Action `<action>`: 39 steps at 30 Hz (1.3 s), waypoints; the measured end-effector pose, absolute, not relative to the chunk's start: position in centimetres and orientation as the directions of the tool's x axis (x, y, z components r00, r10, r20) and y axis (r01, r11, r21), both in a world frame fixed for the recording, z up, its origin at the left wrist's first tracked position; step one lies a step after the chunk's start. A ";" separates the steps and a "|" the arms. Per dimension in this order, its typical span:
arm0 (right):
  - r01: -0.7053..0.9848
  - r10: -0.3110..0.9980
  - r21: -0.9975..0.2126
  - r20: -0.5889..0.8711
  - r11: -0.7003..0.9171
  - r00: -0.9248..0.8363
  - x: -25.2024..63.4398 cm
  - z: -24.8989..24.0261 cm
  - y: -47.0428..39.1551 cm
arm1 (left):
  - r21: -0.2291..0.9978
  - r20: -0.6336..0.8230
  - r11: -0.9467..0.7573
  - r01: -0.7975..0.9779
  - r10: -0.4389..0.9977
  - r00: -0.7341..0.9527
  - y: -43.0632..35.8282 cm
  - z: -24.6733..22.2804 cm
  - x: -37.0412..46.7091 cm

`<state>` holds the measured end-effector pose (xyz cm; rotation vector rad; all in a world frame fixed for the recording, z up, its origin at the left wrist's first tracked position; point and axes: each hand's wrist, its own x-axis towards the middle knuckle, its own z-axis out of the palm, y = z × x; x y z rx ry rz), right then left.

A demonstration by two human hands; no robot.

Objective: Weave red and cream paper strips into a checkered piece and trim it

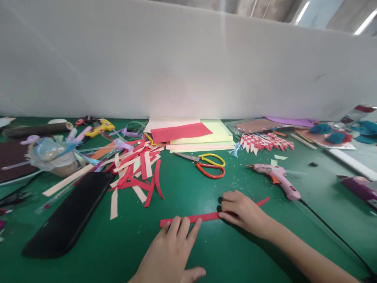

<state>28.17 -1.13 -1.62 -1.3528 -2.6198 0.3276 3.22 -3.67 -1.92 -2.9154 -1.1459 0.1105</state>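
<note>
A narrow red paper strip (207, 217) lies across the green table. My left hand (173, 245) rests with spread fingers on its left part, fingertips touching the strip, thumb apart. My right hand (243, 212) is closed on the strip farther right, its fingers bent. The strip's right end shows beyond that hand. Small black round pieces (219, 204) sit beside the right fingertips. Scissors (210, 165) with yellow and red handles lie beyond the hands, blades slightly apart.
Red and cream strips (135, 169) are heaped at left, beside a long black case (72, 212). Colored paper sheets (191, 135) lie by the white partition (182, 67). A pink glue gun (279, 179) with a cord and woven red-white pieces (266, 142) are at right.
</note>
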 end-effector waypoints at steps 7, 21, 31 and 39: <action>0.793 0.826 -0.244 0.077 0.559 -0.559 28.2 -1.8 -1.2 | 0.013 -0.064 -0.767 0.642 0.640 0.766 -3.2 -0.7 3.6; 0.782 0.824 -0.262 0.146 0.566 -0.548 26.3 -2.3 -1.0 | 0.172 -0.019 -0.837 0.519 0.524 0.852 -2.2 -1.6 4.6; 0.806 0.863 -0.311 0.150 0.504 -0.482 28.6 -2.0 -2.2 | 0.186 0.034 -0.826 0.532 0.546 0.837 -2.4 -1.8 4.6; 0.790 0.877 -0.384 0.166 0.478 -0.450 29.4 -1.9 -2.5 | 0.219 0.047 -0.804 0.552 0.574 0.818 -2.6 -1.8 4.9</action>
